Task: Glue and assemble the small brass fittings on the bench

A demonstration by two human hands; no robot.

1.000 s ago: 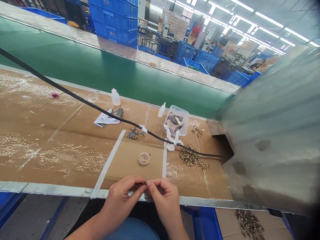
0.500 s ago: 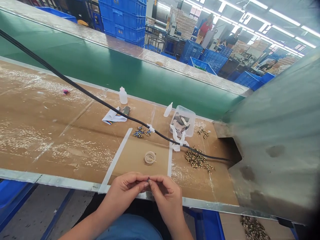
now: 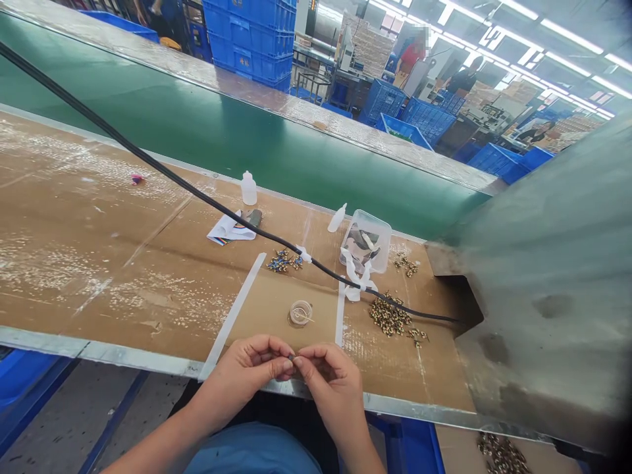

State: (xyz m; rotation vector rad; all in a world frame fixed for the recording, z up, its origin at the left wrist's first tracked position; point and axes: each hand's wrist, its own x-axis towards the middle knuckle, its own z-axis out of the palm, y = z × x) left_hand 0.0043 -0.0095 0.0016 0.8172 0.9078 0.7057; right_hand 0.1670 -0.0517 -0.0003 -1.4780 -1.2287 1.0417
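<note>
Fingertips of my left hand (image 3: 251,365) and my right hand (image 3: 330,376) meet over the table's front edge. Both pinch around a tiny dark piece (image 3: 292,357), mostly hidden by the fingers, so its kind cannot be made out. Just beyond them on the cardboard stands a small clear round cup (image 3: 300,313) with a thin stick in it. Behind the cup lies a small pile of blue and brass-coloured parts (image 3: 284,261). To the right is a larger heap of brass and dark small parts (image 3: 390,315).
A black cable (image 3: 197,192) crosses above the table, tied with white strips. At the back are two squeeze bottles (image 3: 249,189), a folded cloth (image 3: 230,229) and a clear plastic box (image 3: 365,241). A metal panel (image 3: 553,289) bounds the right side; a green conveyor belt (image 3: 207,128) runs behind.
The view has shifted slightly, so the table items appear a little further right. My hands stay together, with the fingertips moving slightly around the tiny piece.
</note>
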